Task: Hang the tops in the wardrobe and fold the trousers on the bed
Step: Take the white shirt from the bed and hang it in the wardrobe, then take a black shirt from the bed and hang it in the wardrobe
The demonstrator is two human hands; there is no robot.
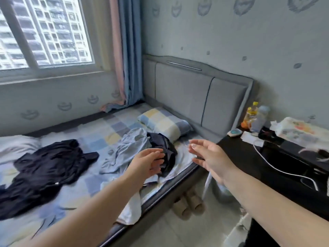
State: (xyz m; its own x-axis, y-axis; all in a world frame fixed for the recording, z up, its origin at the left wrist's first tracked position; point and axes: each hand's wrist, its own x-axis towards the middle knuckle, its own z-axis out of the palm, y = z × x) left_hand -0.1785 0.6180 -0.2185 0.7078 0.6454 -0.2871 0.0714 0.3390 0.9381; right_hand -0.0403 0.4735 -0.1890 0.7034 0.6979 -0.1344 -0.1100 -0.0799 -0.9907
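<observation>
**Reaching for the first garment by the pillow**

Both hands reach over the bed [74,193], empty, fingers loosely spread: the left hand [148,164] hovers just in front of the small dark garment [162,141], the right hand [207,154] to its right. That garment lies crumpled against the checked pillow [164,124], touching the pale blue garment [127,148]; a larger dark garment [48,168] lies well left of the pillow. Best to take one piece alone, lift it, and shake it open to tell top from trousers.

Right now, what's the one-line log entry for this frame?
stage: reaching | left hand: open, above dark garment | right hand: open, empty | light blue garment: crumpled on bed | folded: none
</observation>
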